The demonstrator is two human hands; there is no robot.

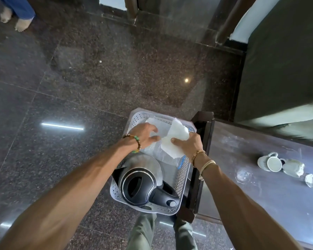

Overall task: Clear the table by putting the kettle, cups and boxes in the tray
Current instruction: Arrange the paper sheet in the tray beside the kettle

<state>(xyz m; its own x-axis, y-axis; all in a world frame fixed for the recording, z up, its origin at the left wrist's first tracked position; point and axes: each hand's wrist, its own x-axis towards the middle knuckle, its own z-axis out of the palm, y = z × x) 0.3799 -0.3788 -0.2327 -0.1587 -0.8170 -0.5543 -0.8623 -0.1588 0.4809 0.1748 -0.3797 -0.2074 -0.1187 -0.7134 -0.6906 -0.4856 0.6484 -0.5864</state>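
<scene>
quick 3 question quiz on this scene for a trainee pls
1. True or false: the kettle already sits in the tray.
2. Where are the cups? A) in the tray B) on the table C) on the floor
3. Short answer: what does the right hand grip between thumb and fingers?

Key: 1 true; 2 B; 3 white paper
</scene>
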